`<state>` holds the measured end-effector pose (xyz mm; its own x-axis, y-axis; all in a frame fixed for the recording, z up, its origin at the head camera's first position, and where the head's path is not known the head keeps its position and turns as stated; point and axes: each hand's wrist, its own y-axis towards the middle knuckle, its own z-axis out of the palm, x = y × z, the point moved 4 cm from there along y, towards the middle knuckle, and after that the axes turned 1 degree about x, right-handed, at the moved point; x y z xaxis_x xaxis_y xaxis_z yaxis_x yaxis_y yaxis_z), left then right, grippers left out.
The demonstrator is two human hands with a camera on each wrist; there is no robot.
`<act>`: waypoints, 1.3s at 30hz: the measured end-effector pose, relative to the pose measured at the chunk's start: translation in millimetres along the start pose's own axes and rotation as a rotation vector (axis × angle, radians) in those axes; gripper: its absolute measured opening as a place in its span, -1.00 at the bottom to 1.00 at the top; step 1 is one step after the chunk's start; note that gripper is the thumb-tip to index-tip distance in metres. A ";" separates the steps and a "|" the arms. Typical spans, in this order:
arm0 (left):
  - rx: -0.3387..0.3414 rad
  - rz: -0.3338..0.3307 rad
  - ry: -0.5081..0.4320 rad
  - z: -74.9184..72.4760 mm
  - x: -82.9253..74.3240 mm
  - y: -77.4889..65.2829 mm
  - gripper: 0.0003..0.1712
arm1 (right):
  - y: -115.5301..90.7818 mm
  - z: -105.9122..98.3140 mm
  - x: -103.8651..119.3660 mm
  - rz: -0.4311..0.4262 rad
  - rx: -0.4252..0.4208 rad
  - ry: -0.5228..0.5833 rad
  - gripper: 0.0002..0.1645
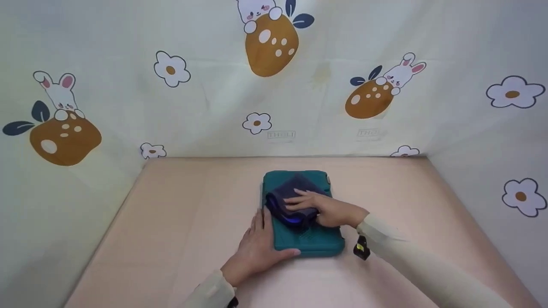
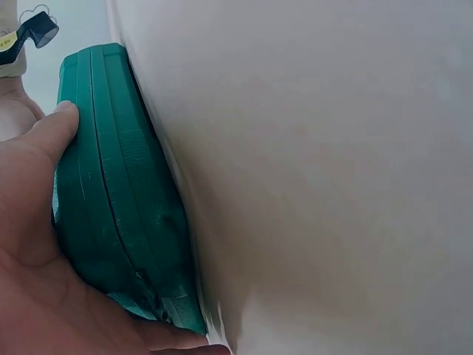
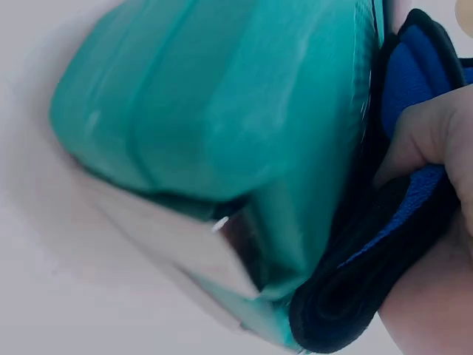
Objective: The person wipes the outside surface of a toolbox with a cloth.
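A teal case (image 1: pixel 308 246) with rounded corners lies flat on the table. A seam runs along its side in the left wrist view. My left hand (image 1: pixel 257 248) rests against its near left corner, with straight fingers along the left side and the thumb along the front edge. On top of the case, my right hand (image 1: pixel 327 208) holds a folded dark blue cloth (image 1: pixel 295 188) with black edging. The thumb is tucked into a fold of the cloth (image 3: pixel 410 74) in the right wrist view. The cloth covers the middle of the case's top.
The table (image 1: pixel 171 222) has a pale pinkish cover. Cream fabric walls (image 1: pixel 205 107) printed with rabbits and flowers enclose its back and sides. Dark wrist devices (image 1: pixel 361 248) sit at the sleeves.
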<state>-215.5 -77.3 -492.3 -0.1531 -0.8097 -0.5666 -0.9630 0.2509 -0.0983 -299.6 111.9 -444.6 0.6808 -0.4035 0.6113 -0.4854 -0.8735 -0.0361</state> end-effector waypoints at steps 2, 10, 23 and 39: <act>-0.001 -0.003 0.008 0.3 -0.1 0.3 0.60 | -2.7 -1.7 -4.1 0.015 -0.014 0.039 0.08; 0.003 -0.010 -0.003 0.2 -0.2 -0.1 0.61 | -14.7 -3.9 -14.1 0.016 -0.073 0.095 0.07; -0.006 -0.015 -0.024 1.1 2.1 -1.5 0.61 | -31.7 -6.0 -31.1 0.064 -0.130 0.114 0.14; -0.009 -0.023 -0.007 1.6 0.3 1.0 0.63 | -51.1 -7.7 -44.7 0.095 -0.211 0.150 0.22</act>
<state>-216.1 -76.5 -493.9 -0.1295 -0.8115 -0.5699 -0.9683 0.2274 -0.1038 -309.4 176.7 -464.0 0.5455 -0.4226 0.7237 -0.6576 -0.7512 0.0570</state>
